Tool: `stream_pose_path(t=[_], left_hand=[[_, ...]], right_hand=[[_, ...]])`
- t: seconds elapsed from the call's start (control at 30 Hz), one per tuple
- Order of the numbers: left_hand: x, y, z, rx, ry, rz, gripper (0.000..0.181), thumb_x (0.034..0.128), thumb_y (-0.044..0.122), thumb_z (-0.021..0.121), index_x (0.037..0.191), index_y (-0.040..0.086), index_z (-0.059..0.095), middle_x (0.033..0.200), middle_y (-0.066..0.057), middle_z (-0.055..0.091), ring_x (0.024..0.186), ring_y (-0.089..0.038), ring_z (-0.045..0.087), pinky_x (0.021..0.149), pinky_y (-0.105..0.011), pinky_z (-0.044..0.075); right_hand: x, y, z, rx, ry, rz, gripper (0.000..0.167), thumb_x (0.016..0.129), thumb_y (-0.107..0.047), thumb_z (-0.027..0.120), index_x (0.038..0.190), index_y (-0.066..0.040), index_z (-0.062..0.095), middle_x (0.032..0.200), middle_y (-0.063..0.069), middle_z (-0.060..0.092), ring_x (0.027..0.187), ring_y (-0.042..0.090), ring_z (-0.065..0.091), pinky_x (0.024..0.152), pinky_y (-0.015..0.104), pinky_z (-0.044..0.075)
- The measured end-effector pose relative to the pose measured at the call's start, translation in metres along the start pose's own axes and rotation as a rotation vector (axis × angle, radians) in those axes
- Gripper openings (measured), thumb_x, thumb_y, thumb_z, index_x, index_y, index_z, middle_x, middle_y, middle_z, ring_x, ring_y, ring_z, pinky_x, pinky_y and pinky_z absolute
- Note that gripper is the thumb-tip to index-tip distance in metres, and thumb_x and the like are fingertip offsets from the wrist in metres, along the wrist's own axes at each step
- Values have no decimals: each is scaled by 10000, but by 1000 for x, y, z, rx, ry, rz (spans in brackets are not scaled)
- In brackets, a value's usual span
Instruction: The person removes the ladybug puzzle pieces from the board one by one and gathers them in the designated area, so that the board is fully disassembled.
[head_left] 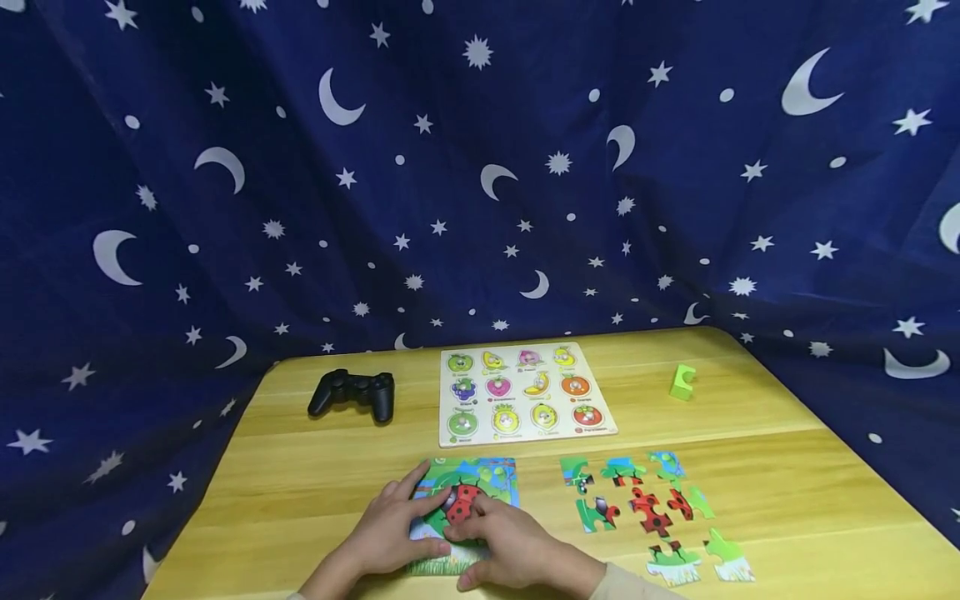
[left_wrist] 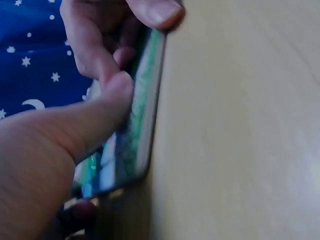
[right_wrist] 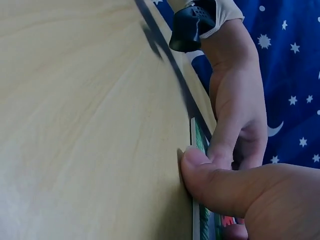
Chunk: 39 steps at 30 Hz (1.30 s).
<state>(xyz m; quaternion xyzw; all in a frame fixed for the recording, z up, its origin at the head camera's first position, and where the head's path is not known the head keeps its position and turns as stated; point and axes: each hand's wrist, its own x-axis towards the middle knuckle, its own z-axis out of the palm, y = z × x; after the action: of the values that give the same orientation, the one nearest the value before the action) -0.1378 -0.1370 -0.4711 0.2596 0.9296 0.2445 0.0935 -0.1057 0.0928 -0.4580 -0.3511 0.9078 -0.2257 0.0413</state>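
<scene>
A ladybug jigsaw board lies flat on the table under both hands. My left hand rests over its left side, fingers stretched across the picture and thumb lying lower down. From the right, my right hand reaches onto the board, fingertips touching the picture and thumb at the near edge. The right wrist view shows that thumb against the board's rim. Both hands cover part of the picture, and the left wrist view is blurred. Several loose jigsaw pieces with ladybug and leaf parts lie right of the board.
Behind the ladybug board lies a fruit peg puzzle. A black game controller sits at the back left, and a green block at the back right. A dark blue star-and-moon curtain hangs behind the wooden table.
</scene>
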Motion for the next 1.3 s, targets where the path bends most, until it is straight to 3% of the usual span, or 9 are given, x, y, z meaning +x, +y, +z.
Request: stream_pose_path(t=[0.13,0.23,0.37,0.53,0.77,1.03,1.17,1.3], left_hand=[[-5,-5,-3,-20,-34,45,744,814,695,615,1429,285,529,1602,-179,276,1233,-308,460,932,-534,441],[-9,-5,-8,-10,-57,53,776,795,690,639,1442,281,514,1600,-186,273,1244,-312,440,955,-564,429],[-12,-3,-9,16,-48,23,855,712,716,683,1438,298,514,1601,-170,281,1187,-254,420,931,-496,419],[-12,-1,-5,-33,-54,-34,864,666,700,722,1421,327,528,1617,-131,266,1107,-196,395,874,-376,377],[-11,-4,-4,-63,-53,-38,863,660,677,743,1417,319,534,1623,-111,262,1090,-177,397,870,-352,364],[-11,-5,-6,-73,-47,-31,863,665,680,742,1424,335,522,1630,-95,248,1085,-168,394,864,-334,348],[-12,-5,-7,-69,-44,-33,866,660,680,744,1423,337,521,1631,-92,247,1061,-157,391,852,-318,343],[-12,-5,-6,-55,-44,-26,870,657,700,731,1421,339,522,1630,-91,251,1045,-144,389,848,-310,344]], right_hand=[[-1,0,2,3,9,-12,561,741,-523,789,1230,-262,706,963,-119,523,803,-41,394,709,135,398],[-1,2,3,6,19,-28,549,745,-513,787,1221,-252,711,944,-127,503,785,-41,371,699,120,377],[0,2,1,-2,-2,-33,547,771,-519,768,1243,-252,697,1003,-106,541,820,-44,398,727,138,411],[1,2,-5,54,-52,-10,506,815,-505,740,1244,-242,688,1048,-80,571,841,-44,439,753,169,445],[3,-4,1,81,3,84,526,820,-490,743,1243,-187,666,1234,10,611,1103,115,603,874,279,515],[7,-11,3,106,38,118,444,761,-410,816,1123,-169,729,1184,-2,607,1081,101,586,885,267,506],[11,-14,5,190,40,142,419,736,-324,850,1084,-135,712,1118,-41,577,986,19,533,849,227,487],[11,-15,8,380,67,182,389,721,-187,865,1036,-130,646,1029,-64,535,894,-12,463,791,183,447]])
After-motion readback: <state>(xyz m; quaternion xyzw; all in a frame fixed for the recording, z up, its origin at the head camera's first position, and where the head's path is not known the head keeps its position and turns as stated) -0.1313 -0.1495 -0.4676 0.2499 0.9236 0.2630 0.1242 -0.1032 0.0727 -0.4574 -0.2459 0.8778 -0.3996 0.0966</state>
